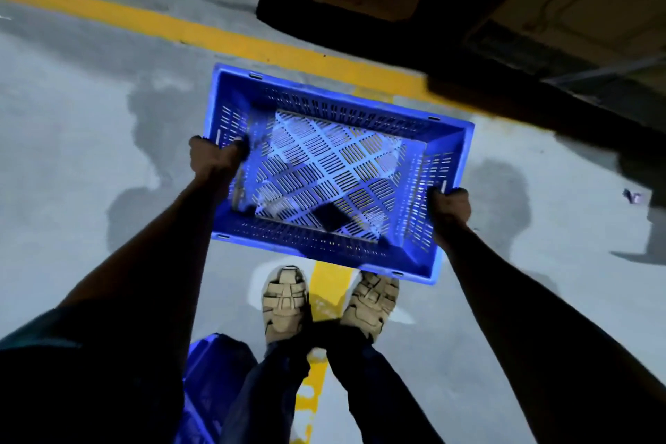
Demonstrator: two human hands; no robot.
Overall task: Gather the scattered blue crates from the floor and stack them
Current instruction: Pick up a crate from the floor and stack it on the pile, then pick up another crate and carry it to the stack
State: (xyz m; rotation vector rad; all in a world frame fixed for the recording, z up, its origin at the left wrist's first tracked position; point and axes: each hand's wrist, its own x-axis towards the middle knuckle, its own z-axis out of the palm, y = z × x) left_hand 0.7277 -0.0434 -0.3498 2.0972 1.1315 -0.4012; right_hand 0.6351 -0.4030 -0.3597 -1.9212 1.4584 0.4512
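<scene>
Head view: the blue crate (335,173) is held open side up above the grey floor (72,119), over a yellow line (201,34). The left hand (212,155) grips its left rim, fingers curled over the edge. The right hand (450,207) grips its right rim likewise. A second blue crate (212,375) sits near left, beside the feet (284,299).

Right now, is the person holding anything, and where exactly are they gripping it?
Yes: a blue crate, held by its two short ends. The left hand grips one end's rim, the right hand the opposite end's rim.
</scene>
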